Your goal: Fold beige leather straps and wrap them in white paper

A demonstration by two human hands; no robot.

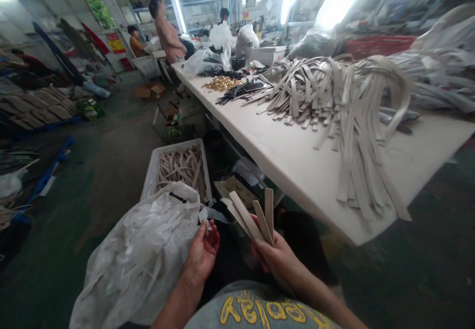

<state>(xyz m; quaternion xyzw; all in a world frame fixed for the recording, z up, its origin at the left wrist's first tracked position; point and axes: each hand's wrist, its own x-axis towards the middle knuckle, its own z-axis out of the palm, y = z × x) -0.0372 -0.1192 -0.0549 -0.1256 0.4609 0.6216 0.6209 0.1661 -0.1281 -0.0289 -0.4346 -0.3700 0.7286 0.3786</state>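
Observation:
My right hand [277, 258] is closed around several flat beige straps [243, 215], whose ends fan upward above my lap. Between the thumb and fingers of my left hand [202, 251] is a small white piece [204, 215] that looks like thin film or paper. Beside that hand a large translucent plastic bag [137, 255] bulges with pale scraps. Behind the bag, a white plastic crate [148, 173] holds many narrow beige strips [181, 165].
To my right stands a white table [282, 156] with a big heap of pale straps [356, 111] hanging toward its edge. Gold pieces [222, 83], dark strips and bags lie farther along. A standing person [168, 32] and seated people are at the back; a cardboard box [149, 90] rests on the floor.

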